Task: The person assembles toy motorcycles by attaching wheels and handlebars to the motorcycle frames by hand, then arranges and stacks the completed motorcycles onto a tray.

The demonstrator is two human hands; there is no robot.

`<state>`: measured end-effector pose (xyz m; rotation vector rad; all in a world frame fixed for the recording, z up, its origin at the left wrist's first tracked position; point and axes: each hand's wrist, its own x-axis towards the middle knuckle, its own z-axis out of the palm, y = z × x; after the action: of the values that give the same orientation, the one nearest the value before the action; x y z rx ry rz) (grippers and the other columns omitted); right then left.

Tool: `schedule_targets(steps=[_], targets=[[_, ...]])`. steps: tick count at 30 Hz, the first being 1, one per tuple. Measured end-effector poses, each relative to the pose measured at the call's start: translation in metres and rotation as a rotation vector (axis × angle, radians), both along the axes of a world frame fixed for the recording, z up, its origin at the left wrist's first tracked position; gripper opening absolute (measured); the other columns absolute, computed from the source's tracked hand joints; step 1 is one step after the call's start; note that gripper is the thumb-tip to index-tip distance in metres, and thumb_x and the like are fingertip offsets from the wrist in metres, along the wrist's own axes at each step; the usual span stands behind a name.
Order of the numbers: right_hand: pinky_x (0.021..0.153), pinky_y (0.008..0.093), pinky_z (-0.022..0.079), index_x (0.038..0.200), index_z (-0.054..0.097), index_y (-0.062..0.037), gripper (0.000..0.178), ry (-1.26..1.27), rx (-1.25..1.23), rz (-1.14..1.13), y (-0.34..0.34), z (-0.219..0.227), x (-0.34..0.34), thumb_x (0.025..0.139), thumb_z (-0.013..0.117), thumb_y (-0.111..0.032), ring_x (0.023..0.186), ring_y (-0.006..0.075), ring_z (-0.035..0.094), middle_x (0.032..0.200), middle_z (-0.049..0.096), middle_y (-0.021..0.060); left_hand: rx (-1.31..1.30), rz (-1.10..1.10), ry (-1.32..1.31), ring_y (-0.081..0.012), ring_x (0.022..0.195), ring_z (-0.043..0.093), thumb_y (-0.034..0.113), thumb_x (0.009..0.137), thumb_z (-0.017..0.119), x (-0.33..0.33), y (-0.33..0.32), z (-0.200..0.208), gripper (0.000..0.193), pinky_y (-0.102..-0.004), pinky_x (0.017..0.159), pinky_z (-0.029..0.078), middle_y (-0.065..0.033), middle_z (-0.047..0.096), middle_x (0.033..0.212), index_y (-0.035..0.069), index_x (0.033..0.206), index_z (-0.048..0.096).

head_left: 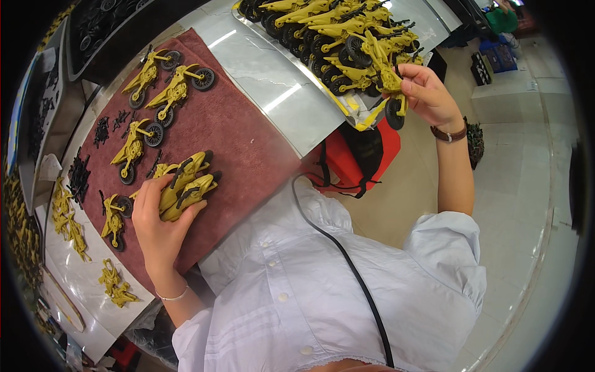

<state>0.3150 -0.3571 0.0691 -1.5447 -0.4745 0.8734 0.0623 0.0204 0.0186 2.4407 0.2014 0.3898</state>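
Observation:
My left hand is closed round a few yellow toy motorcycle bodies with black ends, low over the maroon cloth. Its fingers cover part of them. My right hand reaches out to the right and pinches a yellow toy motorcycle with black wheels, tilted at the near right corner of a tray. Piled in that tray are several more toy motorcycles. On the cloth, left of my left hand, lie several toy motorcycle frames with dark wheels attached.
Small black parts lie in heaps along the cloth's left edge. Loose yellow parts rest on the white table beyond it. A dark bin stands at the far left. A red stool with a black strap is below the tray.

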Motion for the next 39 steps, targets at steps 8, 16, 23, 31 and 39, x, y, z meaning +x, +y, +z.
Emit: schedule_targets(steps=[8, 16, 23, 31, 39], targets=[[0.079, 0.0266, 0.051, 0.116, 0.051, 0.0024, 0.033, 0.183, 0.3, 0.042, 0.016, -0.017, -0.019, 0.091, 0.058, -0.019, 0.095, 0.0168, 0.062, 0.105, 0.063, 0.0081, 0.049, 0.029, -0.019, -0.0269, 0.088, 0.057, 0.017, 0.05, 0.085, 0.0, 0.0, -0.003, 0.059, -0.0354, 0.077, 0.044, -0.0102, 0.061, 0.095, 0.003, 0.102, 0.06], [0.066, 0.031, 0.049, 0.115, 0.048, 0.0035, 0.049, 0.319, 0.418, -0.177, 0.07, -0.036, -0.068, 0.086, 0.064, -0.032, 0.08, 0.0193, 0.058, 0.096, 0.059, 0.0163, 0.625, 0.158, -0.304, -0.0257, 0.109, 0.047, 0.026, 0.06, 0.08, -0.001, -0.015, -0.013, 0.059, -0.0387, 0.091, 0.031, -0.0082, 0.052, 0.123, 0.017, 0.115, 0.063], [0.086, 0.0412, 0.048, 0.122, 0.044, -0.0028, 0.045, 0.425, 0.665, -0.075, 0.148, -0.078, -0.129, 0.084, 0.066, -0.015, 0.101, 0.0269, 0.057, 0.113, 0.053, 0.0177, -0.429, -0.075, -0.308, -0.0267, 0.095, 0.062, -0.002, 0.075, 0.063, 0.014, -0.042, 0.004, 0.034, -0.0318, 0.084, 0.046, -0.017, 0.064, 0.105, -0.004, 0.109, 0.061], [0.088, 0.0322, 0.05, 0.12, 0.047, -0.0016, 0.05, 0.24, 0.658, -0.095, 0.183, -0.093, -0.162, 0.076, 0.07, 0.004, 0.103, 0.0178, 0.057, 0.112, 0.056, 0.0078, -0.395, -0.05, -0.402, -0.0271, 0.088, 0.066, -0.003, 0.067, 0.073, 0.007, -0.057, 0.001, 0.034, -0.0343, 0.078, 0.053, -0.0191, 0.067, 0.097, -0.008, 0.1, 0.063], [0.084, 0.0318, 0.051, 0.111, 0.054, -0.0004, 0.042, 0.119, 0.648, -0.108, 0.187, -0.096, -0.17, 0.074, 0.073, 0.003, 0.096, 0.0176, 0.059, 0.107, 0.058, 0.0085, -0.344, -0.004, -0.549, -0.0297, 0.083, 0.066, -0.003, 0.063, 0.069, 0.003, -0.056, -0.007, 0.033, -0.0364, 0.074, 0.053, -0.0163, 0.067, 0.093, -0.002, 0.096, 0.065]])
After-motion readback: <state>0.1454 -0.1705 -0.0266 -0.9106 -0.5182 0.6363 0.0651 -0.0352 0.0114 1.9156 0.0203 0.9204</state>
